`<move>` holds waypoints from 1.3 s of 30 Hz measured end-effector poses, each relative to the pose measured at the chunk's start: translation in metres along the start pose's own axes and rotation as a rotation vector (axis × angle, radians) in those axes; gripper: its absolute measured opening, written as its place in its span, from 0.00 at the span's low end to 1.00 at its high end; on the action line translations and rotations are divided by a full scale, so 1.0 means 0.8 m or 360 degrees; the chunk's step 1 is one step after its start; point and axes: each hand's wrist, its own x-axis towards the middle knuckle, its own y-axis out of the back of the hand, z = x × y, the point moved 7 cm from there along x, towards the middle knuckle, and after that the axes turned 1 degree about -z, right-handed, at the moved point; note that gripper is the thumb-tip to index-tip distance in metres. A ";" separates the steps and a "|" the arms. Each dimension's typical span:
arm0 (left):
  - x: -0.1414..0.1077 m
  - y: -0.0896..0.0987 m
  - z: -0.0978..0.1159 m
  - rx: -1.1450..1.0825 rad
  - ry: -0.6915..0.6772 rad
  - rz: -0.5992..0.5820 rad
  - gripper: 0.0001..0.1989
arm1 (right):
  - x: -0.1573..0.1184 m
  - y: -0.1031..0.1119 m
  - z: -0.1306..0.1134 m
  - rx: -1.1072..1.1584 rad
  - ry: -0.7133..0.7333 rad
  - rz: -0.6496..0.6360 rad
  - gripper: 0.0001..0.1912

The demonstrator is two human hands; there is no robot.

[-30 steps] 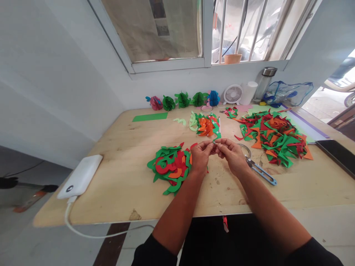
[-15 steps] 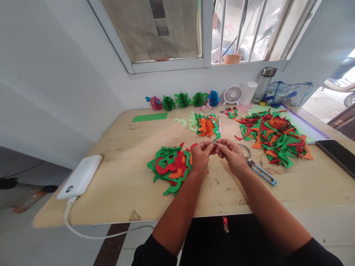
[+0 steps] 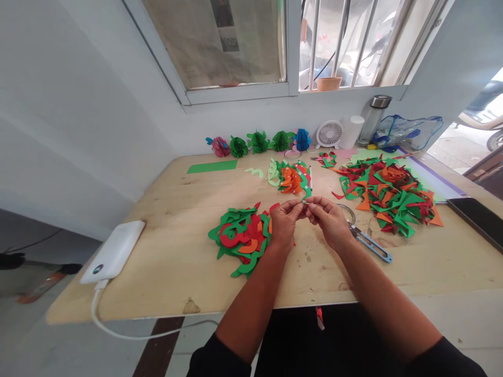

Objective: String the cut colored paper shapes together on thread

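My left hand [image 3: 286,219] and my right hand [image 3: 328,219] meet above the table with fingertips pinched together. Both are closed on a curvy green paper cutout [image 3: 307,192], whose upper part shows beyond the fingers. A tiny whitish bit shows at the fingertips, too small to name. Left of my left wrist lies a heap of red, green and orange paper cutouts [image 3: 239,235], partly hidden by my forearm. Just past my hands is a smaller pile of orange cutouts [image 3: 291,179] with white patches. Beside my right wrist lies a blue-grey utility knife [image 3: 373,245] near a tape roll [image 3: 348,212].
A large heap of paper scraps [image 3: 393,193] covers the table's right side, near a phone [image 3: 477,215]. Honeycomb paper figures [image 3: 258,141], a small fan [image 3: 330,134] and a glass bottle [image 3: 371,123] line the wall. A power bank [image 3: 113,251] with cable sits at left.
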 end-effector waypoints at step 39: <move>-0.012 0.006 0.019 0.0113 -0.0136 0.0352 0.05 | -0.002 0.019 -0.015 -0.0749 0.0446 0.0329 0.22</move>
